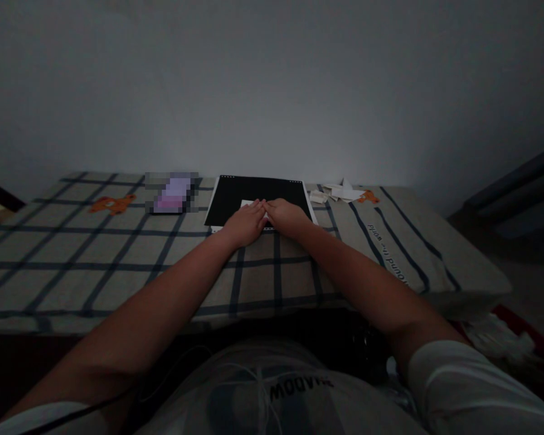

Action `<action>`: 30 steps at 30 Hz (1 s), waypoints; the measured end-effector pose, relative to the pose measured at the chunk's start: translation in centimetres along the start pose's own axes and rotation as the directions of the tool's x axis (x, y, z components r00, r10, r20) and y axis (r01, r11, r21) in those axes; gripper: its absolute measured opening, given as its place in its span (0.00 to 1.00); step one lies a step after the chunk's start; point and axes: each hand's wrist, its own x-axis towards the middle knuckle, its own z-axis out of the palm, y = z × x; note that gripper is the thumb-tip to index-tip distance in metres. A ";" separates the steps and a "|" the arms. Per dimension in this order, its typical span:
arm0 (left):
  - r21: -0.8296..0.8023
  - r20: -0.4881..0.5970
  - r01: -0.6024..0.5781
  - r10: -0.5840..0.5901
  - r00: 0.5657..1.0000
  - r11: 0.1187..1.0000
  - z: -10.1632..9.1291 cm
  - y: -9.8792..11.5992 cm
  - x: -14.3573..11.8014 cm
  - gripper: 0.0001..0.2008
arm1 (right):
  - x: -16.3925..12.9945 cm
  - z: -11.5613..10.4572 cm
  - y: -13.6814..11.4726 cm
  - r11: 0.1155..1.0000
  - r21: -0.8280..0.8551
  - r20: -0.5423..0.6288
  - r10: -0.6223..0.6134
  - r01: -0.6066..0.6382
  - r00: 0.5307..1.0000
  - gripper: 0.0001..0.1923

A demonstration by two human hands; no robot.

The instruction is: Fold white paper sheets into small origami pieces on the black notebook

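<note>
Left hand [246, 223] and right hand [286, 216] meet near the middle of the frame, their fingertips side by side on a small piece of white paper; the left hand's fingers lie nearly straight and together, the right hand's are bent inward, and I cannot tell whether either one pinches the paper or only presses on it. Largest of all is the plain grey wall [272, 90], which fills the upper half of the frame. Below it, the worktop [131, 290] stretches from the left edge to the lower right, covered in a pale cloth with dark blue lines crossing it. At the bottom centre is the person's pale shirt [249, 399], with dark lettering on it. Flat on the worktop, at the centre of the frame, lies a black sheet [256, 187] with white edges showing along its sides, partly covered by the hands. Left of it, a purple and pink item [174, 192] is blurred into blocks. Right of the sheet, several folded paper pieces [343, 193] lie in a loose group. Orange figures [113, 204] mark the cloth at left and just beside those pieces. Smallest is the white paper [247, 203], on the sheet's lower middle, mostly hidden under the fingers.
</note>
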 end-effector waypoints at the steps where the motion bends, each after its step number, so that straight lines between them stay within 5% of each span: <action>1: -0.006 0.000 0.001 -0.001 1.000 1.000 0.0 0.0 0.0 0.29 | -0.1 0.0 -0.2 1.000 0.003 -0.002 -0.005 0.005 1.000 0.23; 10: 0.027 0.004 0.017 -0.017 1.000 1.000 -0.3 0.9 -0.2 0.29 | -0.3 0.4 -1.6 0.997 -0.056 0.027 0.062 -0.060 0.998 0.26; 22: 0.143 -0.096 0.294 -0.282 0.954 0.945 -0.5 2.0 -1.1 0.39 | -0.5 -0.4 -1.8 0.967 -0.131 0.057 0.225 -0.217 0.973 0.19; 30: 0.214 -0.129 0.300 -0.277 0.952 0.930 -0.8 2.4 -1.2 0.39 | -0.6 -0.9 -2.7 0.954 -0.159 0.084 0.270 -0.255 0.959 0.20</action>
